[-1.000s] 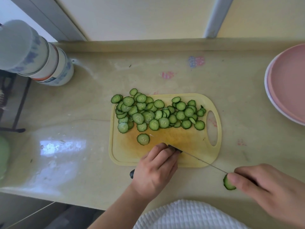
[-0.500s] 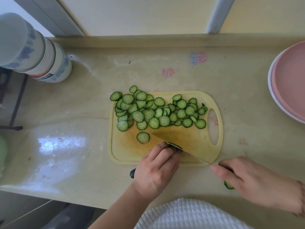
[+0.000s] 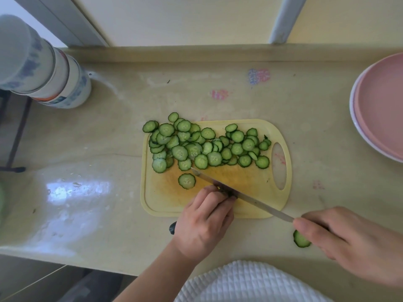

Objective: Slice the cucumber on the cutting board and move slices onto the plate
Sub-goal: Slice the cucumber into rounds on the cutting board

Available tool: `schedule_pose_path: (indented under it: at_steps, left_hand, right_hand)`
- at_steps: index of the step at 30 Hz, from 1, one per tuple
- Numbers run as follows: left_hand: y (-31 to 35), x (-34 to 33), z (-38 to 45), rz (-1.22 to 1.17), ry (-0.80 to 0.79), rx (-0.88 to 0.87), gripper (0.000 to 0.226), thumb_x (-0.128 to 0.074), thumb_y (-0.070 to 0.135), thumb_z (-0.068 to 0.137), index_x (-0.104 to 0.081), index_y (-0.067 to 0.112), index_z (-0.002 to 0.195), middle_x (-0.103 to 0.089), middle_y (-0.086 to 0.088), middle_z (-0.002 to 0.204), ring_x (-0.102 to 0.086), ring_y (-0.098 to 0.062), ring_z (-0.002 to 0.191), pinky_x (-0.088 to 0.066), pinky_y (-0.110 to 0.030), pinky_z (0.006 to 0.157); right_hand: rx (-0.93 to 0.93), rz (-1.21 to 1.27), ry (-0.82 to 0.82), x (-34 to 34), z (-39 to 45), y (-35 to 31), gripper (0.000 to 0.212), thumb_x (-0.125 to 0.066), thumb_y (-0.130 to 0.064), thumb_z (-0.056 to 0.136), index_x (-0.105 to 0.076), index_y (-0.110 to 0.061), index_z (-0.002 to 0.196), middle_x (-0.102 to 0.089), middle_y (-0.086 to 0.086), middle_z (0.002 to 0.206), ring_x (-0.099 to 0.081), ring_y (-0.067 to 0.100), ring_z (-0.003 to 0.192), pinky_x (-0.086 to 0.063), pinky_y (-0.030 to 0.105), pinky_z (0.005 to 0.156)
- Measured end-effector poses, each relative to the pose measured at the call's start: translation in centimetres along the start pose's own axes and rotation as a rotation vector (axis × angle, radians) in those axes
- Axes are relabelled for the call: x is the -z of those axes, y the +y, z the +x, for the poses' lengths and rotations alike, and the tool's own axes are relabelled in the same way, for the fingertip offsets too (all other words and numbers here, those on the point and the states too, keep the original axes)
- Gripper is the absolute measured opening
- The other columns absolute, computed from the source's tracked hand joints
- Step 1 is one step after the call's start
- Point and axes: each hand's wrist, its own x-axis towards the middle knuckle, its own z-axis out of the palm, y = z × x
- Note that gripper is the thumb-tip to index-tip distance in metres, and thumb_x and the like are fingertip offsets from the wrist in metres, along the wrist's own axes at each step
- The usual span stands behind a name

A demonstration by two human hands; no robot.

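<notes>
Countertop: left hand [image 3: 202, 223] grips cucumber [image 3: 226, 194] stub, right hand [image 3: 349, 240] grips knife [image 3: 250, 198].

A beige stone worktop [image 3: 91, 175] with a glossy surface is seen, and window light is reflected near its left front edge. Small pink and blue stains [image 3: 258, 76] are found toward the back edge. A low ledge is placed along the back, under a cream wall [image 3: 185, 18] with a pale vertical frame [image 3: 283, 18].
</notes>
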Motion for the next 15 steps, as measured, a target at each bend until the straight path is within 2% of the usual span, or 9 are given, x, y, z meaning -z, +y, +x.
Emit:
schedule_pose_path:
  at_steps: [3, 5, 11, 15]
  left_hand:
    - [0.1, 0.1, 0.2, -0.006, 0.006, 0.006, 0.009, -0.071, 0.005, 0.093, -0.077, -0.001, 0.097, -0.057, -0.003, 0.101, -0.064, -0.026, 0.094, -0.055, -0.032, 0.079]
    - [0.0, 0.0, 0.2, -0.006, 0.009, 0.010, 0.009, -0.072, 0.005, 0.093, -0.077, -0.001, 0.097, -0.059, -0.003, 0.100, -0.064, -0.026, 0.094, -0.055, -0.031, 0.079]
    - [0.2, 0.0, 0.1, 0.006, -0.004, 0.021, 0.009, -0.071, 0.006, 0.094, -0.077, 0.000, 0.097, -0.066, -0.007, 0.096, -0.065, -0.026, 0.094, -0.056, -0.032, 0.079]
    - [0.2, 0.1, 0.2, 0.005, -0.001, 0.028, 0.010, -0.070, 0.007, 0.095, -0.077, 0.001, 0.097, -0.067, -0.007, 0.096, -0.066, -0.026, 0.094, -0.056, -0.032, 0.080]
  right_hand:
    - [0.003, -0.028, -0.015, 0.2, 0.0, -0.1, 0.103, -0.015, -0.099, 0.064, -0.054, -0.004, 0.075, -0.033, -0.006, 0.046, -0.031, 0.009, 0.044, -0.031, 0.025, 0.047]
    - [0.009, -0.048, -0.022, 0.3, 0.1, -0.1, 0.102, -0.014, -0.099, 0.063, -0.051, -0.005, 0.073, -0.033, -0.006, 0.046, -0.031, 0.010, 0.044, -0.030, 0.024, 0.047]
    - [0.005, -0.041, -0.056, 0.2, 1.0, -0.5, 0.083, -0.022, -0.089, 0.073, -0.034, -0.007, 0.067, -0.030, -0.004, 0.050, -0.029, 0.009, 0.047, -0.028, 0.021, 0.046]
    - [0.023, -0.055, -0.029, -1.1, 2.4, 0.0, 0.071, -0.020, -0.082, 0.083, -0.032, -0.015, 0.062, -0.030, -0.003, 0.053, -0.030, 0.009, 0.049, -0.031, 0.028, 0.050]
